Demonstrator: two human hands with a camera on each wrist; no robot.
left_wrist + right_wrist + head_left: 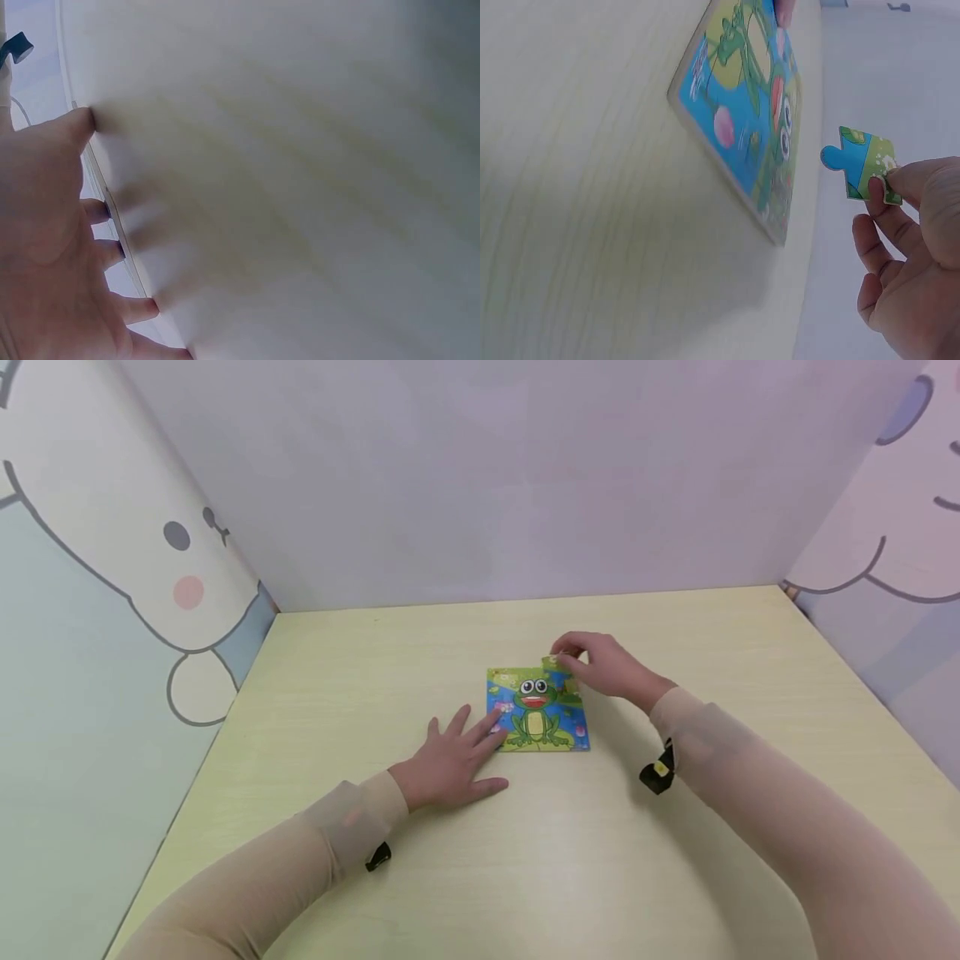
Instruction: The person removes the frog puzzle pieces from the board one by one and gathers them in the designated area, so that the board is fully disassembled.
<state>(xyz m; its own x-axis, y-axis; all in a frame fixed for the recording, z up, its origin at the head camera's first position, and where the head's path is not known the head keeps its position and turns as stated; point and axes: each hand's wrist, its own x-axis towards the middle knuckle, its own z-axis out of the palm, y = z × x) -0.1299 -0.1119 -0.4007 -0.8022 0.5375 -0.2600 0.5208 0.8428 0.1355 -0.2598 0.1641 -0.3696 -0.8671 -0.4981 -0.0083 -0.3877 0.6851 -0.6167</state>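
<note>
A frog jigsaw puzzle (536, 722) lies flat on the table, a green frog on a blue and green ground. My left hand (453, 760) is spread at its left side, with fingertips resting on the puzzle's left part. In the left wrist view the fingers (135, 309) look straight and apart. Between thumb and forefinger, my right hand (607, 666) pinches a jigsaw piece (866, 166), green and blue with a rounded blue tab. The right wrist view shows this piece held off the puzzle. From the head view it overlaps the puzzle's top right corner, hiding what lies there.
The pale wooden table (360, 677) reaches back to a plain light wall (480, 485). Side walls with cartoon drawings (180, 552) stand at left and right. A dark strap with a small yellow mark (660, 768) hangs at the right wrist.
</note>
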